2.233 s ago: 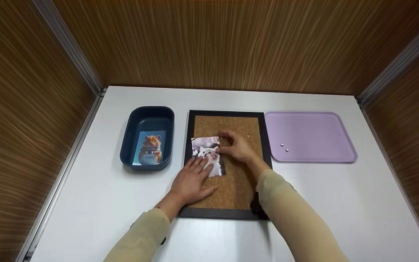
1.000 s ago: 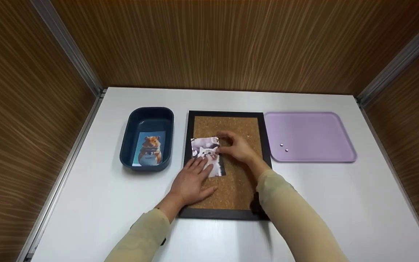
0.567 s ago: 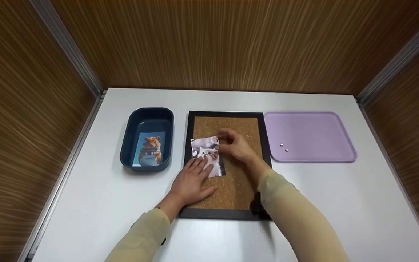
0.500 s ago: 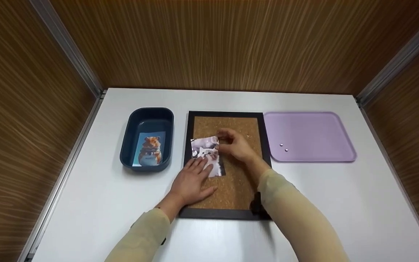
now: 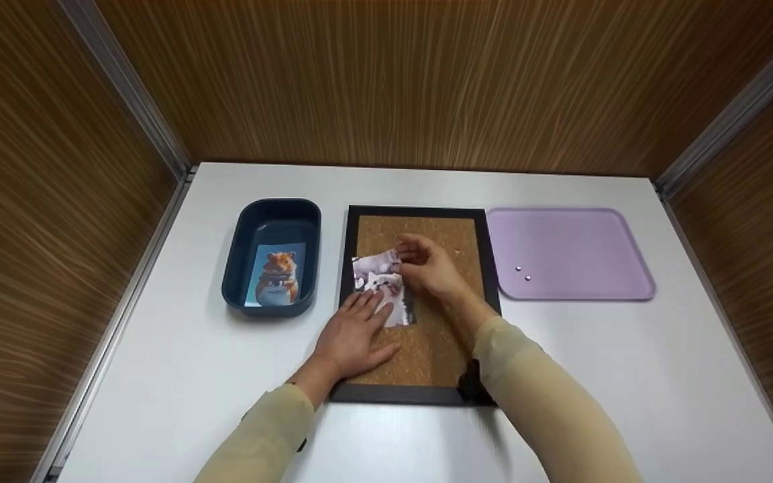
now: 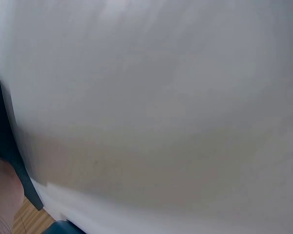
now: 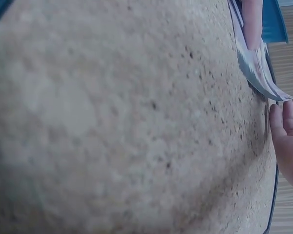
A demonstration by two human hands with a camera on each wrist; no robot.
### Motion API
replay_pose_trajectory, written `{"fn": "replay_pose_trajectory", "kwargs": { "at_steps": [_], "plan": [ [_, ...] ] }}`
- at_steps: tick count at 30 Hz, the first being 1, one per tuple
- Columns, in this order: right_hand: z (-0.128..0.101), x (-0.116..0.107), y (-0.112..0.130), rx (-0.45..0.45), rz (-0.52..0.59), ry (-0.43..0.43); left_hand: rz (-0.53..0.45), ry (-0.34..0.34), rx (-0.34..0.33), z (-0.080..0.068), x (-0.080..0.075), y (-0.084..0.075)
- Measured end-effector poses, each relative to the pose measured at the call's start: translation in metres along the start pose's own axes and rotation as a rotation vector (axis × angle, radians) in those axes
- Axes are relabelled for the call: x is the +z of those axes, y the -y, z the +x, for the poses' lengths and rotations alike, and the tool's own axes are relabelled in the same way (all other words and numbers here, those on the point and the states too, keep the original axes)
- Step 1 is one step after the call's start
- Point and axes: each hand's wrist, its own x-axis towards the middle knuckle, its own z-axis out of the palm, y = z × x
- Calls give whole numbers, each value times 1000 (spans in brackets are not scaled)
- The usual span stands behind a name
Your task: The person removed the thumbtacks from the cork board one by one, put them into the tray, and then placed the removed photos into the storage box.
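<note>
A cat photo [image 5: 390, 278] lies on a cork board [image 5: 437, 349] with a black frame. My left hand [image 5: 353, 339] rests flat across its lower left part, fingers spread and covering some of the picture. My right hand [image 5: 433, 268] pinches the photo's upper right corner between thumb and fingers. That corner is bent up off the cork. In the right wrist view the photo [image 7: 256, 63] curves upward toward the right hand's fingertips [image 7: 277, 117]. The left wrist view shows mostly blurred white tabletop.
A dark blue bin [image 5: 231, 268] stands to the left, with a hamster picture [image 5: 278, 275] inside. To the right, a lilac tray [image 5: 581, 251] touches or nearly touches the board. Two small silvery pieces, one silvery piece [image 5: 528, 278] nearer the front, lie on it. Wood-grain panels [image 5: 386, 80] enclose the table.
My right hand has shifted slightly up and to the left, and the photo's upper right corner has bent up more with it. The left hand has stayed in place.
</note>
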Motion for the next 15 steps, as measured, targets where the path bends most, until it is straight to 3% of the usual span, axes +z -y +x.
{"fn": "replay_pose_trajectory", "kwargs": {
  "at_steps": [8,15],
  "plan": [
    [-3,4,2,45,79,-46,-5,-1,-3,1,0,0],
    [-9,0,-2,103,50,-29,-15,11,-6,1,1,0]
  ]
}}
